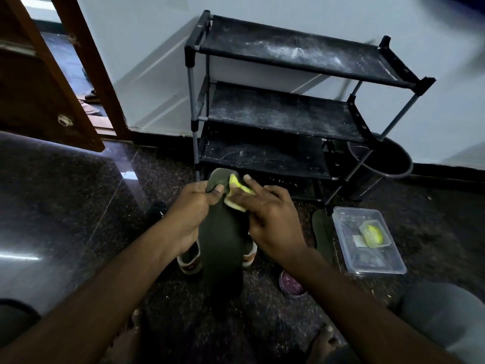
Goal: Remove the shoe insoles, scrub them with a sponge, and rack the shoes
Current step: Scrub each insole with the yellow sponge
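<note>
In the head view, a dark green insole (220, 245) is held upright over the floor (65, 193), in front of the black shoe rack (275, 109). Its toe end is pinched by the left hand (191, 206), thumb on top. A yellow sponge (237, 190) is held under the fingers of the right hand (270, 214) and pressed against the insole near that end; the thumb is hidden. The insole is judged light and soft, likely to bend under pressure, so it is best gripped close to the patch being scrubbed. The sponge should squash easily. A second insole (322, 232) lies just beside a clear tray (367, 240). Two shoes (189, 258) stand beneath the hands. The rack's shelves are bare, and its front edges are near the raised toe end; open floor is left on the left side.
</note>
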